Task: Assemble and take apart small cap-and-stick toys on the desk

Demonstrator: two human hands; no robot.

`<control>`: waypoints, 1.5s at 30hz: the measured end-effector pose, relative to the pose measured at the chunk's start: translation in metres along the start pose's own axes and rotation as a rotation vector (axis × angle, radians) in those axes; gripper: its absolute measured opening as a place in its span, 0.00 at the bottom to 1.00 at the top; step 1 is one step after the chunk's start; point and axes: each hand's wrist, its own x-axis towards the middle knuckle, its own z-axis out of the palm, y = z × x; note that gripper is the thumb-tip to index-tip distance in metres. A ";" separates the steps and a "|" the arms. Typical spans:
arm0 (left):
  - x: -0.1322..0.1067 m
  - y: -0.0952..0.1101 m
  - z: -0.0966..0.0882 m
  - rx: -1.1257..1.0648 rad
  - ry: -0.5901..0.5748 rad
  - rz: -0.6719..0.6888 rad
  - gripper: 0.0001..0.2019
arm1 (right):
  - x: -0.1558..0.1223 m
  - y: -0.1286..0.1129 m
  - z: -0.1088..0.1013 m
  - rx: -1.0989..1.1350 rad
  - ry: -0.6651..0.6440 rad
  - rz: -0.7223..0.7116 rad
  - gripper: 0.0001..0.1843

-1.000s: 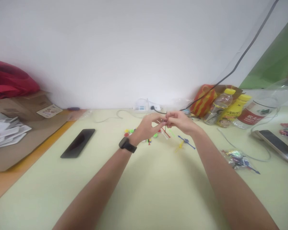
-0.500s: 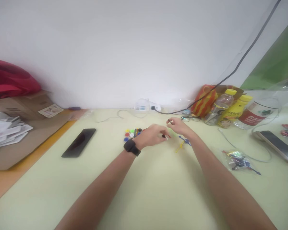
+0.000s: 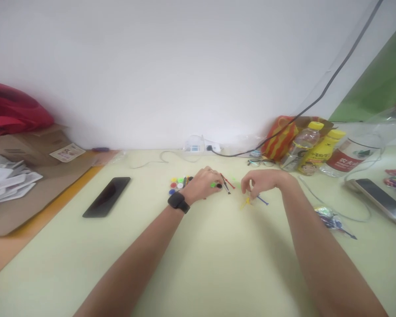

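My left hand (image 3: 203, 182), with a black watch on its wrist, rests on the pale table (image 3: 198, 264) among small coloured plastic pieces (image 3: 177, 185). Its fingers are curled with the tips touching a green piece (image 3: 213, 185) beside thin red and black sticks (image 3: 226, 183). My right hand (image 3: 262, 181) hovers just right of it, fingers bent downward over a yellow stick figure (image 3: 246, 203) and a blue one (image 3: 262, 200). Whether either hand holds a piece is too small to tell.
A black phone (image 3: 107, 197) lies to the left. Cardboard box (image 3: 29, 145), red bag and white packets sit far left. Bottles (image 3: 308, 149) and a striped bag stand back right. A second phone (image 3: 379, 198), a plastic packet of pieces (image 3: 330, 218) and a power strip (image 3: 198, 146) are present.
Both hands were raised together pinching a thin stick; they have since separated and lowered to the table, left onto the pile of pieces, right over the yellow and blue figures.
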 end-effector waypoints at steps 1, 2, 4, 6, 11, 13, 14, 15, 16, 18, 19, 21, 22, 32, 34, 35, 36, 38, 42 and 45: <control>0.000 0.000 -0.002 0.011 -0.001 -0.007 0.07 | -0.002 -0.002 0.000 -0.004 -0.037 0.031 0.16; -0.001 -0.001 -0.005 0.016 -0.003 -0.012 0.07 | -0.002 -0.004 0.001 -0.013 -0.068 0.060 0.16; -0.002 -0.003 -0.011 0.007 -0.009 -0.016 0.09 | -0.002 -0.008 0.002 -0.041 -0.107 0.093 0.12; -0.005 -0.006 -0.018 -0.013 -0.011 -0.022 0.11 | -0.002 -0.012 0.001 -0.055 -0.082 0.085 0.09; -0.008 -0.010 -0.029 -0.089 0.050 -0.076 0.14 | -0.005 -0.021 -0.003 0.178 0.133 -0.022 0.11; -0.005 -0.004 -0.033 -0.195 0.079 -0.083 0.15 | -0.001 -0.027 -0.001 0.365 0.195 -0.116 0.17; -0.003 0.001 -0.035 -0.269 0.089 -0.072 0.16 | 0.002 -0.031 0.001 0.459 0.233 -0.161 0.19; -0.001 0.006 -0.036 -0.348 0.097 -0.054 0.18 | 0.006 -0.035 0.004 0.544 0.273 -0.199 0.21; 0.001 0.011 -0.038 -0.424 0.106 -0.029 0.19 | 0.010 -0.040 0.007 0.617 0.315 -0.227 0.23; 0.004 0.020 -0.041 -0.528 0.148 0.007 0.20 | 0.017 -0.050 0.014 0.723 0.386 -0.257 0.26; 0.005 0.023 -0.042 -0.548 0.175 0.014 0.19 | 0.020 -0.055 0.016 0.757 0.406 -0.262 0.27; 0.006 0.026 -0.044 -0.539 0.220 0.013 0.17 | 0.022 -0.061 0.019 0.797 0.394 -0.269 0.27; 0.006 0.025 -0.045 -0.529 0.235 0.013 0.15 | 0.022 -0.062 0.019 0.811 0.368 -0.273 0.25; 0.004 0.023 -0.054 -0.536 0.267 0.025 0.09 | 0.019 -0.065 0.021 0.954 0.229 -0.332 0.10; 0.003 0.024 -0.055 -0.546 0.251 0.021 0.07 | 0.023 -0.069 0.024 0.903 0.267 -0.312 0.07; 0.003 0.024 -0.055 -0.554 0.239 0.018 0.07 | 0.026 -0.070 0.026 0.860 0.309 -0.300 0.05; 0.002 0.024 -0.055 -0.562 0.225 0.013 0.06 | 0.029 -0.070 0.028 0.808 0.361 -0.288 0.03; 0.000 0.023 -0.053 -0.574 0.183 -0.011 0.04 | 0.036 -0.064 0.031 0.682 0.448 -0.249 0.03; -0.003 0.018 -0.045 -0.541 0.003 -0.071 0.04 | 0.049 -0.039 0.037 0.326 0.508 -0.049 0.09; -0.003 0.014 -0.034 -0.453 -0.142 -0.054 0.05 | 0.055 -0.021 0.042 0.121 0.517 0.080 0.11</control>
